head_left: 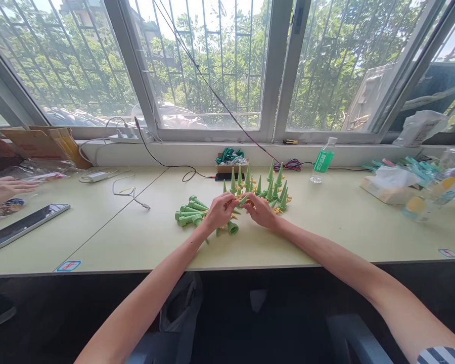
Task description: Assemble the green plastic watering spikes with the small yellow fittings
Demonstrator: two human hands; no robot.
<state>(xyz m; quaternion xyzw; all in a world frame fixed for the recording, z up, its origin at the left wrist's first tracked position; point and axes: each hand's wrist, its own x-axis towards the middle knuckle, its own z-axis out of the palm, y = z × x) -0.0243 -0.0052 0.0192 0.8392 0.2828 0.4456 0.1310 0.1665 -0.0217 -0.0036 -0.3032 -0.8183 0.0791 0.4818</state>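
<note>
As your fingers meet above the middle of the tabletop (273, 247), left hand (217, 211): pinching a small green cone (243, 200).
Right hand (263, 212): fingertips closed on that same piece.
Handling: its slimness seems to call for light fingertip control.
Standing cones (279, 178): beyond your hands, towards the far edge.
Lying green pieces (189, 219): beside your left hand.
Bottle label (322, 162): green with white characters, too small to read surely; far edge, right.
Near-edge stickers (69, 266): red-and-blue, illegible.
</note>
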